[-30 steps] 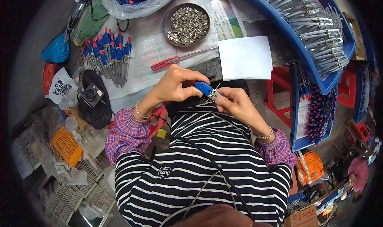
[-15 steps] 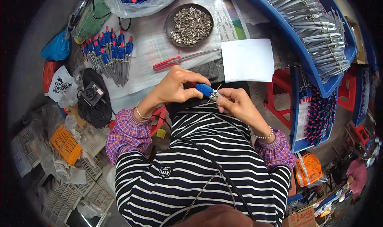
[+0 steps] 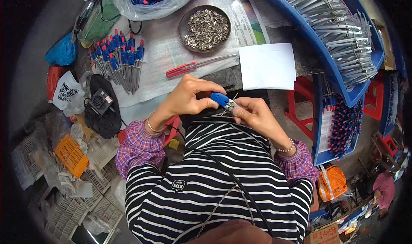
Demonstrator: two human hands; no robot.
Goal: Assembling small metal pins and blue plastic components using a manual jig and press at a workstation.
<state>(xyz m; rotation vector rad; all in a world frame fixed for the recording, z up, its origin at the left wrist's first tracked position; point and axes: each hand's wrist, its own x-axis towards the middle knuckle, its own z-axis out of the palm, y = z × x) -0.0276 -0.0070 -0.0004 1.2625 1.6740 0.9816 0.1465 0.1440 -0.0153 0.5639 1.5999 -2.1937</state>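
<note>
Just above my lap, both hands hold one drawing compass (image 3: 220, 99) with a blue plastic head and metal parts below it. My left hand (image 3: 192, 96) pinches the blue head between thumb and finger. My right hand (image 3: 254, 114) grips the metal end, and its fingers hide most of that part. A thin metal pin sticks out crosswise near the joint. On the table beyond lies a screwdriver (image 3: 180, 69) with a red, clear-ended handle. Small metal pieces (image 3: 207, 29) fill a dark round bowl (image 3: 180, 31). A pile of blue-headed compasses (image 3: 122, 57) with red tips lies at left.
White paper (image 3: 268, 67) lies at the table's near right edge. A large blue tray (image 3: 296, 33) of metal legs rises at right, above a second blue tray (image 3: 318, 128) of compasses and a red stool (image 3: 296, 102). A plastic bag (image 3: 150, 12) of blue parts stands far back.
Both hands keep their hold on the compass, which has turned only slightly. The whole view has shifted a little; nothing was taken up or let go.
</note>
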